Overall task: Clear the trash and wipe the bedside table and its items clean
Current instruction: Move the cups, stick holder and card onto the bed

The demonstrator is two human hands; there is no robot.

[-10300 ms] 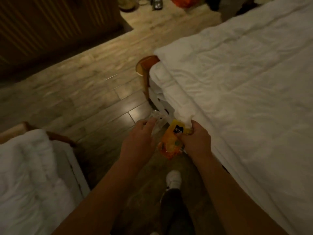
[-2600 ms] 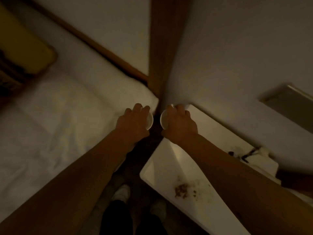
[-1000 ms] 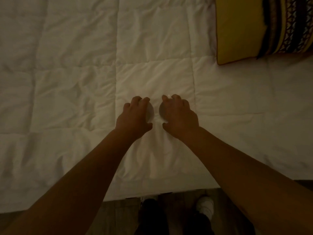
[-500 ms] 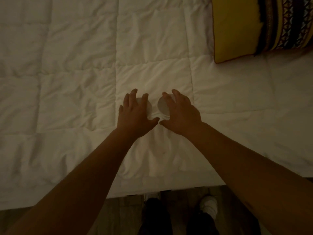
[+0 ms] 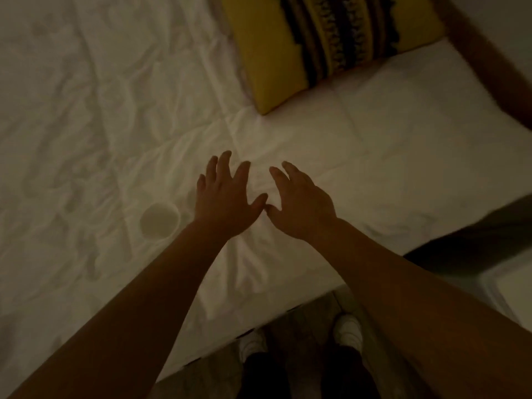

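White shoes (image 5: 348,331) and dark trouser legs stand on the floor at the near edge, hard against the side of the bed (image 5: 115,110). At the near right, past the right forearm, a pale corner of what looks like the counter (image 5: 509,286) shows, too blurred to tell what is on it.

Over the quilt both arms reach forward. The left hand (image 5: 224,194) is spread flat with straight fingers and holds nothing; the right hand (image 5: 299,203) is likewise released, fingers loosely extended, its thumb nearly meeting the left thumb. Neither touches anything that can be made out.

Just left of the left wrist a small white cup (image 5: 159,220) stands upright on the quilt, mouth up, apart from the hand. Only one cup is visible; whether another lies hidden under the arms cannot be told.

The cup looks light and thin-walled, probably paper or ceramic, and the dim light hides which. On soft bedding it would tip easily, so it is best taken around the body from above or the side with a gentle pinch and lifted straight. If it is glazed it may be slick when wiped; steady it with one hand.

Farther off, a yellow pillow (image 5: 288,53) with a dark patterned band lies at the far right, beside a brown wooden headboard (image 5: 489,59).
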